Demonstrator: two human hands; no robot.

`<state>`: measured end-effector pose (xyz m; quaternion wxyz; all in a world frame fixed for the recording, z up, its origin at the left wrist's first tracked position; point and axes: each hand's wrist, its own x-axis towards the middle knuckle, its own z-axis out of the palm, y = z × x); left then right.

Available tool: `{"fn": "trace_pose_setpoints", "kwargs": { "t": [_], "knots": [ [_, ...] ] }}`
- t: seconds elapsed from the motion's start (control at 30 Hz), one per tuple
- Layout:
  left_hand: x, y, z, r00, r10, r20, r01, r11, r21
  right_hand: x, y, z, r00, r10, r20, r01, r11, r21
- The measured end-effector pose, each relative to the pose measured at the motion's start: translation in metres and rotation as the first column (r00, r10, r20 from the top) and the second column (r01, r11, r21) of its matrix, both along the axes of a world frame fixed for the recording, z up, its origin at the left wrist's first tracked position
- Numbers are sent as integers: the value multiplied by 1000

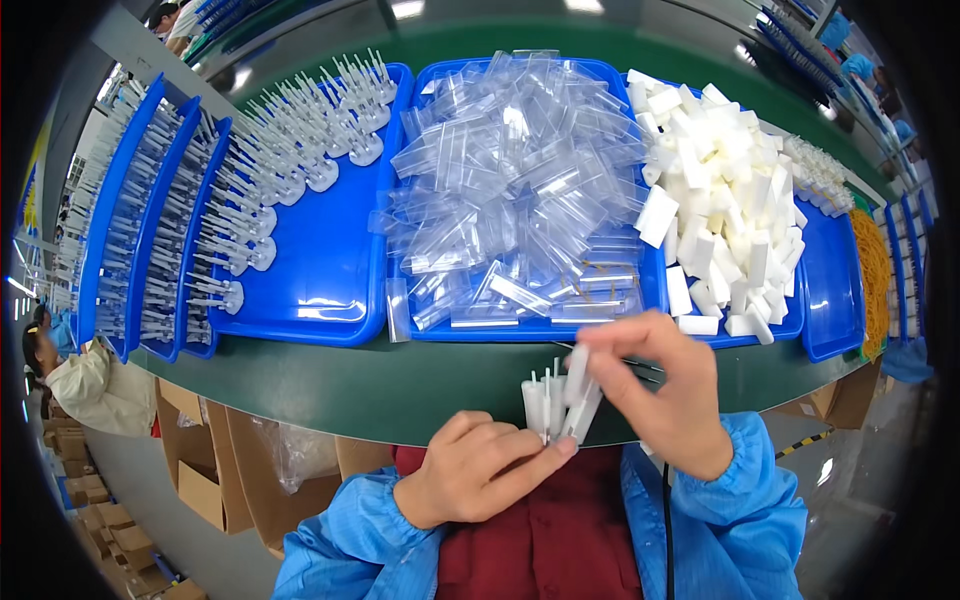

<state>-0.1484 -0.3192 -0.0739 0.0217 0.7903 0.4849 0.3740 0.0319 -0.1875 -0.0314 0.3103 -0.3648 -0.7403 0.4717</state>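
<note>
My left hand (475, 465) grips a small white pronged part (545, 405) at its base, near the bench's front edge. Thin upright prongs rise from it, and white pieces stand around some of them. In my right hand (660, 385) a white foam-like block (576, 372) is pinched between thumb and fingertips, upright against the part's right side. Whether that block is seated on a prong is hidden by my fingers. Thin dark tool tips (645, 368) show behind my right hand.
Beyond my hands a blue tray (395, 130) bears a heap of clear plastic sleeves (520, 180). White blocks (725, 200) fill the tray to its right, then come yellow-orange bands (870, 270). Pronged parts (325, 175) stand in the left tray, beside stacked trays (140, 230). Cardboard boxes (205, 460) sit below left.
</note>
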Motion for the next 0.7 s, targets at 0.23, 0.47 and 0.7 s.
{"fn": "trace_pose_setpoints", "kwargs": {
  "t": [0.23,0.47,0.7],
  "knots": [
    [2,-1,-11,958,155,243,-155,988,-17,2,-7,17,984,145,101,-168,947,274],
    [0,6,-10,953,131,272,-156,985,72,4,-12,-9,983,183,-11,-149,830,538],
    [4,9,-18,978,69,199,-97,986,134,12,-5,-13,988,94,126,-156,667,728]
  ]
}}
